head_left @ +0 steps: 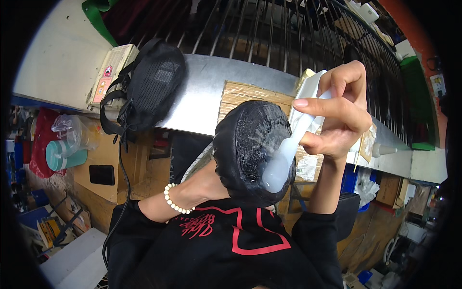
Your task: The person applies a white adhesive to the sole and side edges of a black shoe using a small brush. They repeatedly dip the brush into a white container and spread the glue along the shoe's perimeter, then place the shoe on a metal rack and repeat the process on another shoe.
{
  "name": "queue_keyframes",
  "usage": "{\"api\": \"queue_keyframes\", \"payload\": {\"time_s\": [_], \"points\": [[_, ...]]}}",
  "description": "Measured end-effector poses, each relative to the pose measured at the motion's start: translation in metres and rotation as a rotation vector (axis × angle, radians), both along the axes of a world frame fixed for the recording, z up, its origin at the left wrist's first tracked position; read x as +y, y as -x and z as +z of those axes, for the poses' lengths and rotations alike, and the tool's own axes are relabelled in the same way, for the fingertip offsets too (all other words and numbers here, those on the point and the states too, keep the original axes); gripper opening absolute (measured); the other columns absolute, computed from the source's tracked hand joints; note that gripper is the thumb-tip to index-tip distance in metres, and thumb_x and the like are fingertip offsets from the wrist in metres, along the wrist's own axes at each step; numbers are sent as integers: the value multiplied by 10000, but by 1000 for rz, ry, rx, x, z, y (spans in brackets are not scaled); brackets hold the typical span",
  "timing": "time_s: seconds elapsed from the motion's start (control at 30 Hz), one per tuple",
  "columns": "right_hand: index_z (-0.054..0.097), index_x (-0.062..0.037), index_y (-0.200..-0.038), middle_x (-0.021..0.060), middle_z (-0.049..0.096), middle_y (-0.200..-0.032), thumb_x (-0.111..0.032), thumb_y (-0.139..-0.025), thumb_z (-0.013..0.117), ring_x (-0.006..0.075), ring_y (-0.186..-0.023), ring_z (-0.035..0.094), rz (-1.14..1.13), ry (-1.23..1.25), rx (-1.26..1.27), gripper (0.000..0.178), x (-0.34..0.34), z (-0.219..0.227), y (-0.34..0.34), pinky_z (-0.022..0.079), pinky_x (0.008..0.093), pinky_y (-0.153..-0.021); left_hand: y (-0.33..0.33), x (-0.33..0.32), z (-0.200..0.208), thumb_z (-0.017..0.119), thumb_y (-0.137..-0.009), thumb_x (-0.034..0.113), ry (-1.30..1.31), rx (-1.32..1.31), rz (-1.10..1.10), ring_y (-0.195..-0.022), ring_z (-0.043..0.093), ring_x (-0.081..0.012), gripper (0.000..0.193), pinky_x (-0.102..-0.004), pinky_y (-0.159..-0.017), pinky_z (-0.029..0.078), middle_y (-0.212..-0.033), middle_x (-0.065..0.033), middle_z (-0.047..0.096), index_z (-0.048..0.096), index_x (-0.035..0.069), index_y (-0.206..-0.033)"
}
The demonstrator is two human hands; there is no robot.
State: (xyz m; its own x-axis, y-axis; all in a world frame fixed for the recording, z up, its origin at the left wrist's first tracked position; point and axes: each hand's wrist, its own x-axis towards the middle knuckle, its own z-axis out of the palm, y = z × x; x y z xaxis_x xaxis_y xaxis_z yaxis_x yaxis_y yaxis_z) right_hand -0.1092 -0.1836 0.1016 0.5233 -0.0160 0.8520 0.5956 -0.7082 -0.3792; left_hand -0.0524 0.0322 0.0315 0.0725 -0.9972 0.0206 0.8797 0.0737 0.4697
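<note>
In front of my chest is a rounded black object (240, 139), its upper face streaked and shiny and its sides gathered like fabric. My left hand (211, 182), with a beaded bracelet at the wrist, holds it from behind and below; the fingers are hidden. My right hand (339, 108) is closed around a translucent white plastic tool (288, 149), thumb and fingers pinching its upper part. The tool's bulbous lower end lies over the object's right side; whether it touches I cannot tell. A white strip-like piece (304, 92) shows beside my right fingers, partly hidden.
A metal counter (199, 96) runs under barred railing (260, 33). On it are a black mesh bag (156, 84), a box (113, 72), a wrapped cardboard piece (250, 96) and a nozzle-tipped item (382, 150). Below at left sit a phone (101, 175) and a turquoise container (60, 155).
</note>
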Motion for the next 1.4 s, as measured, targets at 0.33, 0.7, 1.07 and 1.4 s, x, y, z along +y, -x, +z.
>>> {"api": "queue_keyframes", "payload": {"time_s": [0.33,0.7,1.07,1.4], "points": [[827,-108,-856,2,381,-876,-324,-498,940,159,-834,444,85,-136,330,433,-23,-21,0,361,293,-663,-1,15,-28,785,-804,349,16,217,-37,-1259,550,-279,792,-435,-1073,457,-1370,-133,577,449,49,-1455],[815,-119,-851,-4,407,-852,-318,-658,907,151,-810,463,85,-4,456,292,-23,-14,6,386,299,-673,-23,16,-34,813,-773,427,25,210,83,-1310,515,-315,856,-477,-1108,437,-1420,-134,547,456,72,-1465],[812,-126,-858,-21,437,-840,-321,-629,926,137,-820,443,17,-277,665,322,-60,-56,84,370,288,-710,-25,55,-66,840,-741,505,-2,23,49,-1360,479,-350,922,-519,-1143,417,-1470,-135,517,463,94,-1475],[616,-34,-1016,9,521,-1015,-319,-1016,626,129,-889,462,-292,-1090,77,285,-83,-112,149,365,288,-835,-123,-27,8,828,-804,381,400,-50,63,-1173,534,-385,1074,-514,-992,511,-1418,-255,421,170,28,-1578]]}}
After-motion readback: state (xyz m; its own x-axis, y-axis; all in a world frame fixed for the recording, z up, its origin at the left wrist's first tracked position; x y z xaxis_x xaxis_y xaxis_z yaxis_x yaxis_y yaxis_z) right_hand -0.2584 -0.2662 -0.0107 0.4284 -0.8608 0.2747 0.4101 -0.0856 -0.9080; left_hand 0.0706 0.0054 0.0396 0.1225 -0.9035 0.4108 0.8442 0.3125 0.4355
